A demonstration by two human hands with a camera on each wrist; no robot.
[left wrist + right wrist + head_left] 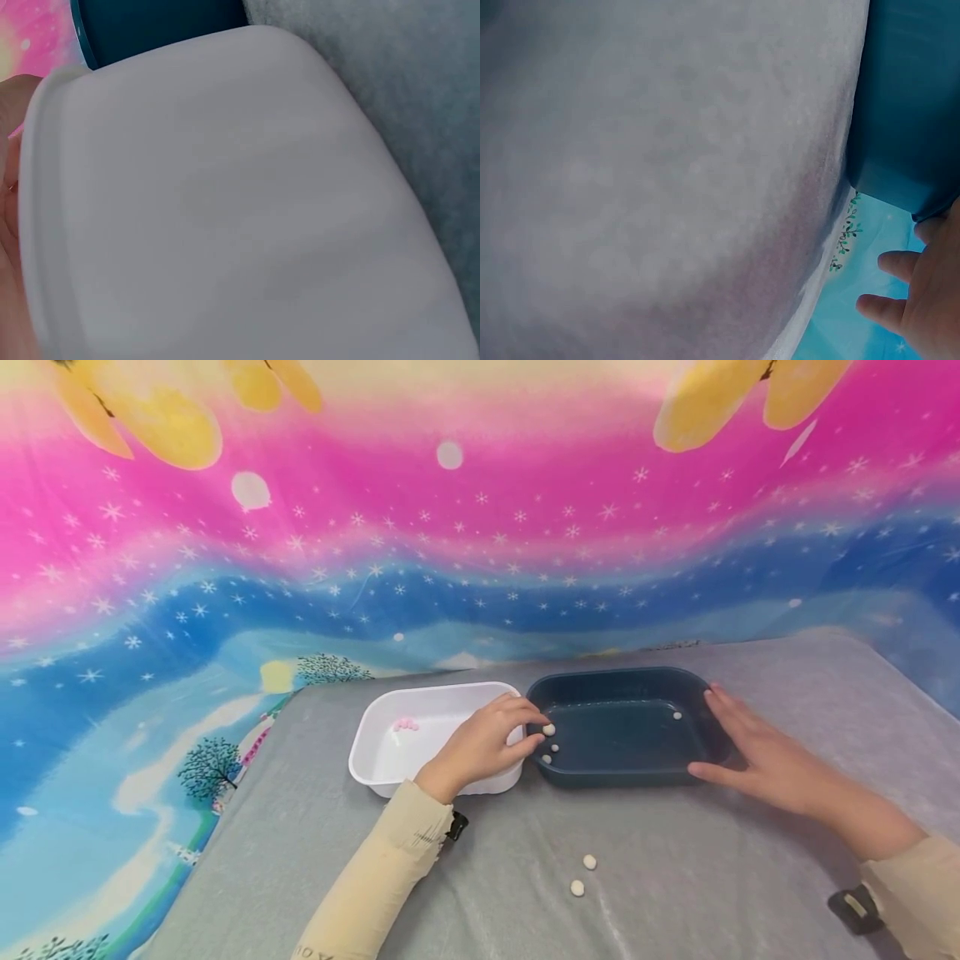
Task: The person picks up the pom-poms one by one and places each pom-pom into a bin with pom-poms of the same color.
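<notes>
My left hand (486, 739) reaches over the right rim of a white basin (367, 752). Its thumb and fingertips pinch a small white ball (549, 730) at the left end of a dark teal basin (630, 779). Below the fingertips, two small white balls (554, 747) lie at that basin's left end, and one white ball (677, 716) is toward its far right. My right hand (780, 768), fingers spread and fairly straight, rests against the dark basin's right side. Several pink balls (406, 725) sit in the white basin. The left wrist view mostly shows the white basin's outer wall (225, 202).
Two white balls (583, 875) lie on the grey cloth (675, 877) in front of the basins. The basins stand side by side, close together. A colourful printed backdrop (480, 527) hangs behind the table.
</notes>
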